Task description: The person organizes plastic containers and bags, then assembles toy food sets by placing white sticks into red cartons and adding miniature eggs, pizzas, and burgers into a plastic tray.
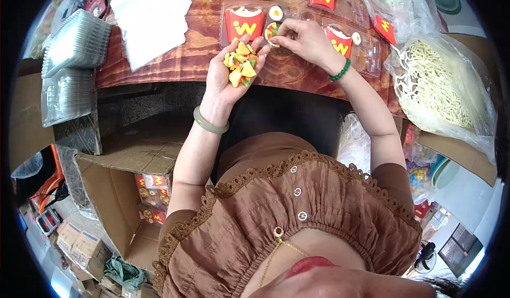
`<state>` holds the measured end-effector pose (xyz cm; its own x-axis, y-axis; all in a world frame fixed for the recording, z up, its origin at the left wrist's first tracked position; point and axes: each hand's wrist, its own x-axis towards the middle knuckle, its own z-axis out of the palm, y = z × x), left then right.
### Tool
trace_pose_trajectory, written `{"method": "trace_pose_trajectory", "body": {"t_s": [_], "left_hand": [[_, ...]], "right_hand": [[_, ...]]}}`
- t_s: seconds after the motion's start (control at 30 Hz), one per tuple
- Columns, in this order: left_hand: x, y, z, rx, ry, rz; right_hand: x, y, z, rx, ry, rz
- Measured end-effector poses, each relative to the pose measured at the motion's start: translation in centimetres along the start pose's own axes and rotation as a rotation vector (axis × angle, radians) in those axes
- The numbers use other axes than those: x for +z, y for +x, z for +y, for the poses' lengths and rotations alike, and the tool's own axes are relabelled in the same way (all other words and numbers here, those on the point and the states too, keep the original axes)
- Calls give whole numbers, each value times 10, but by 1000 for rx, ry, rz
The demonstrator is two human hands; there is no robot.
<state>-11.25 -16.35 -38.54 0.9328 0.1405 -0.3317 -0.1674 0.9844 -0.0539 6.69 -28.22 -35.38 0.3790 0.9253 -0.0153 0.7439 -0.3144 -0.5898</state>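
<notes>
My left hand [223, 77] is palm up, fingers curled around a heap of small yellow and orange toy pizza slices [242, 66] with green and red bits. Beside it, my right hand [308, 42] pinches at the edge of a round toy pizza [271, 32] in a clear plastic tray [284, 59]. Its fingertips partly hide whatever they hold. The same tray carries a red toy fries box [245, 24] with a yellow mark and a toy fried egg [275, 13]. To the right, another tray holds a red fries box [338, 41] and a small egg [356, 38].
Stacked clear trays [74, 45] stand at the left table edge, near white sheets [150, 21]. A plastic bag of cream-coloured toy strands [438, 82] lies at the right. Below the table, a cardboard box [109, 202] contains packed sets. More filled trays line the table's far side.
</notes>
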Motion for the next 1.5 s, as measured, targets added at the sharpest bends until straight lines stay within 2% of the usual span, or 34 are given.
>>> {"method": "trace_pose_trajectory", "body": {"t_s": [0.03,0.1,0.13,0.2,0.23,0.3,0.33,0.47,0.53,0.67,0.73,0.8,0.93,1.0,1.1,1.23,1.3,1.33,1.4,1.5], "left_hand": [[0,0,0,-8,22,2],[1,1,-2,-17,41,3],[2,1,-4,-72,40,-40],[6,1,-10,-144,92,-69],[7,2,-12,-151,94,-70],[8,3,-15,-251,145,-145],[11,2,-16,-255,159,-101],[12,-1,-17,-307,128,-112],[12,0,-17,-292,130,-117],[6,4,-16,-337,123,-158],[7,3,-16,-312,84,-137],[6,3,-13,-300,51,-145],[2,3,-5,-212,-18,-134],[2,3,-3,-195,-7,-135],[-2,5,-1,-183,2,-172],[-2,5,-1,-172,-11,-118],[-2,5,-1,-171,-29,-103],[-2,5,0,-190,-52,-100],[-3,6,0,-210,-75,-97],[-3,7,0,-228,-117,-87]], "right_hand": [[0,0,-1,2,1,0],[-5,0,-6,-69,328,18],[-8,1,-15,-64,328,17],[-12,4,-36,36,738,-141],[-14,7,-35,53,640,-201],[-21,17,-34,172,560,-475],[-18,22,-23,135,625,-544],[-18,21,-14,26,681,-565],[-22,17,-16,166,730,-622],[-26,9,-18,121,741,-582],[-27,8,-15,34,761,-333],[-33,8,-9,59,784,-285],[-37,10,12,141,655,-239],[-33,11,21,-7,501,-202],[-35,12,16,-86,444,-170],[-49,12,-5,1,294,-175],[-50,15,-4,-343,-132,-129],[-48,17,-2,-343,-132,-129],[-40,21,3,-617,-395,-128],[-34,22,3,-647,-395,-200]]}}
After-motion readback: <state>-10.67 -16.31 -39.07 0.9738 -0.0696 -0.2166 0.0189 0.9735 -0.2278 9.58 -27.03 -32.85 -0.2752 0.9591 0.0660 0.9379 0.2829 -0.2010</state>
